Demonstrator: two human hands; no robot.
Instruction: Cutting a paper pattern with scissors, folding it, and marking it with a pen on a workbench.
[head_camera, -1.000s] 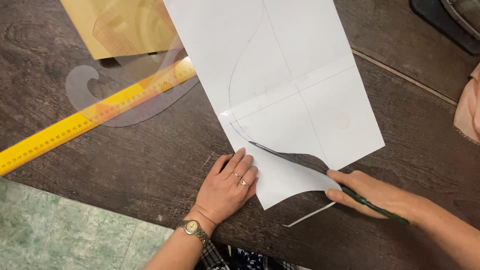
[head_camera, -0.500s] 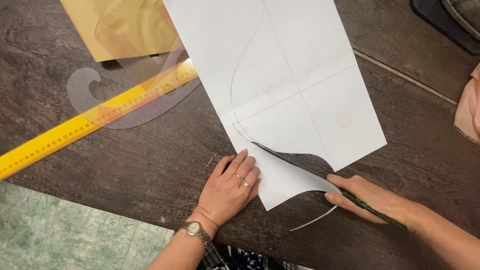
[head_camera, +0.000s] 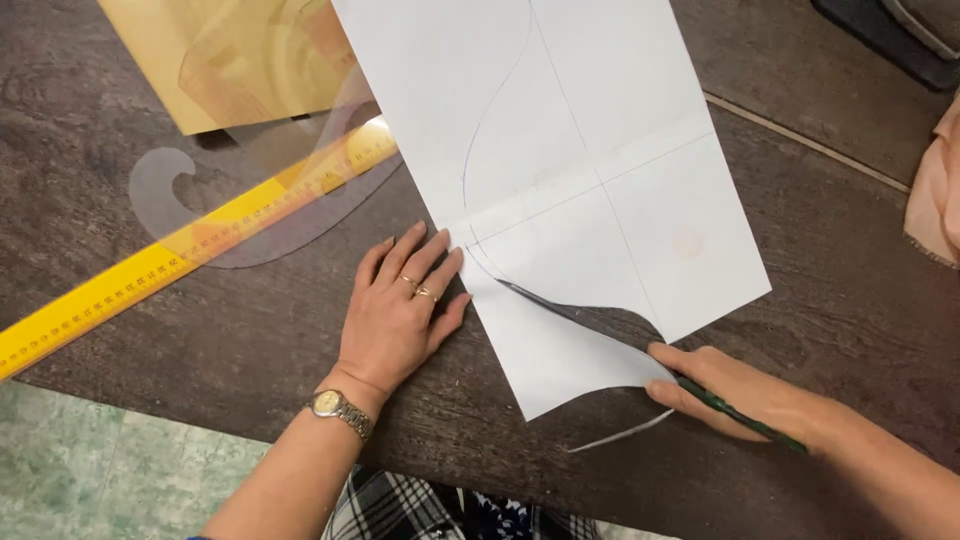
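Beside the paper's (head_camera: 600, 190) left edge, left hand (head_camera: 395, 310) flat; right hand (head_camera: 740, 392) gripping scissors (head_camera: 735, 412).

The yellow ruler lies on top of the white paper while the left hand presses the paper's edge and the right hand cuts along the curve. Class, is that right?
Not quite. In the head view the yellow ruler lies on the dark table, apart from the white paper. The left hand does press the paper's edge, and the right hand cuts along the curve.

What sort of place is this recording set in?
Probably a sewing or pattern-drafting workspace. On the dark wooden table lie a white paper sheet with a drawn curve being cut, a clear French curve and a long yellow ruler.
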